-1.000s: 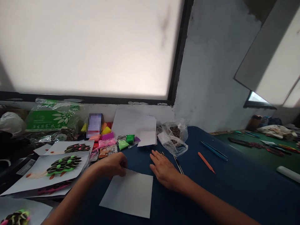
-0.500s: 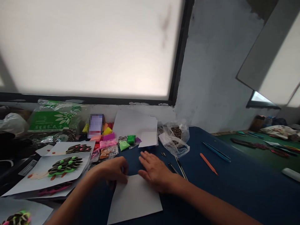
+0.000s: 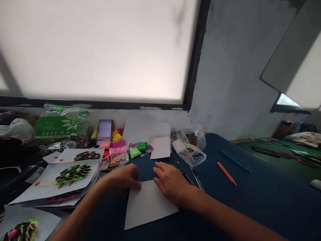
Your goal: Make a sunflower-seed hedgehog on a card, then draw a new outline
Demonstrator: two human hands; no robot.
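A blank sheet of white paper lies on the dark blue tabletop in front of me. My left hand pinches its upper left corner between thumb and curled fingers; some fingertips are hidden. Flat along the upper right edge rests my right hand, fingers stretched out and holding nothing. Just right of that hand are a black pen and a silver-and-black pen. Two or so loose sunflower seeds sit beyond the right fingertips.
Seed-decorated hedgehog pictures are stacked at left. Colourful clay packets, a green seed bag, white sheets and a clear bag of seeds line the wall. Blue tweezers and an orange tool lie right.
The paper has shifted slightly up and to the right in view along with both hands. The camera view has also moved a little. Both hands keep nearly the same pose.
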